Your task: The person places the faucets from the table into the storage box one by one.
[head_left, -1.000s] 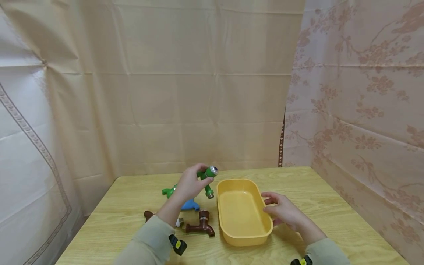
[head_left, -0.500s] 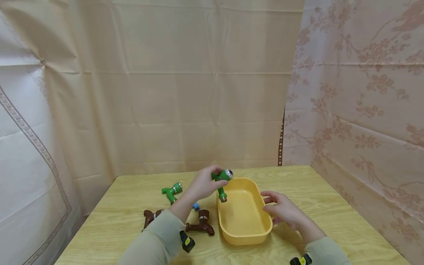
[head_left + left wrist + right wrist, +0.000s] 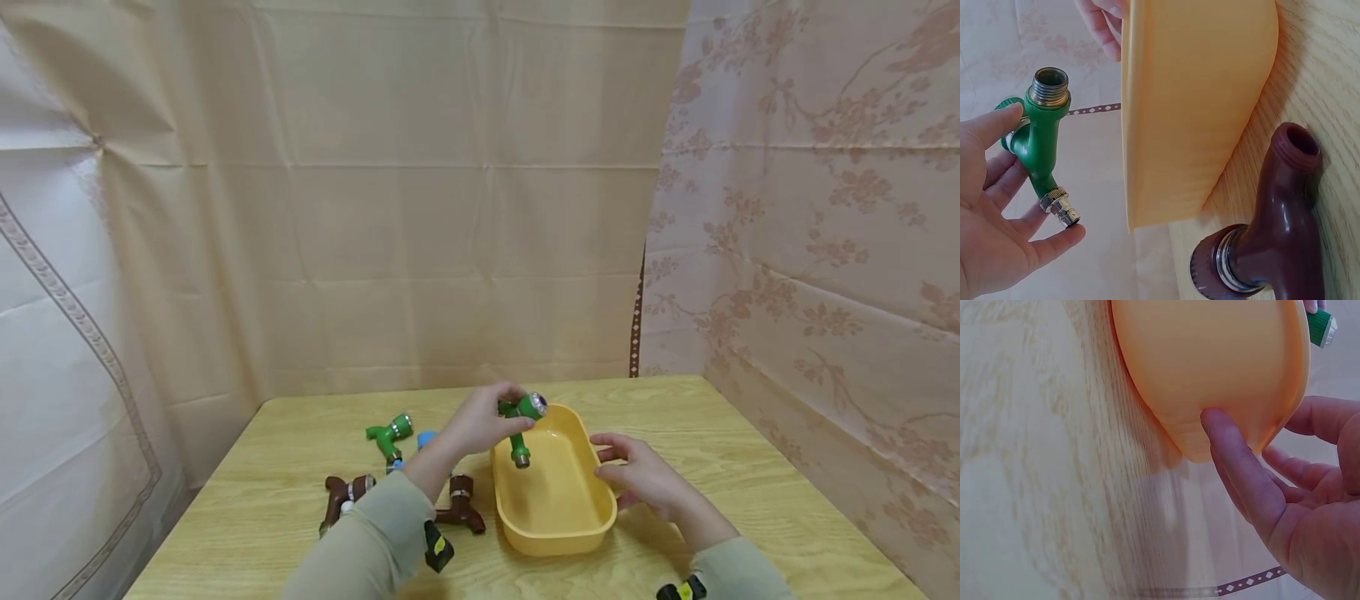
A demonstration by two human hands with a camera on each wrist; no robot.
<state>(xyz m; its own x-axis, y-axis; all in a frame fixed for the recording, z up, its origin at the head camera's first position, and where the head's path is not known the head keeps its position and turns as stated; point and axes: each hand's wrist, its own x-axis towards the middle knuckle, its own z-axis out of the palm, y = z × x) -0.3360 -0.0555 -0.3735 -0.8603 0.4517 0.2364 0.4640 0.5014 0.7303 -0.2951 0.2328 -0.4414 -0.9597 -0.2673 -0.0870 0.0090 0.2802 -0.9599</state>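
A green tap with a silver-trimmed knob and a metal nozzle is held by my left hand, above the left side of the yellow basin. In the left wrist view, thumb and fingers pinch this tap around its knob, its threaded end facing up. My right hand is at the basin's right rim. Seen from the right wrist, one fingertip touches the outer wall of the basin, and the other fingers lie loosely extended near the rim.
Left of the basin lie another green tap, a brown tap and a second brown tap. Blue pieces and a white one are partly hidden by my left arm. Curtains stand behind the wooden table.
My left hand has carried the green tap rightward and slightly down, from beside the basin to over it. My right hand and the basin have stayed nearly still.
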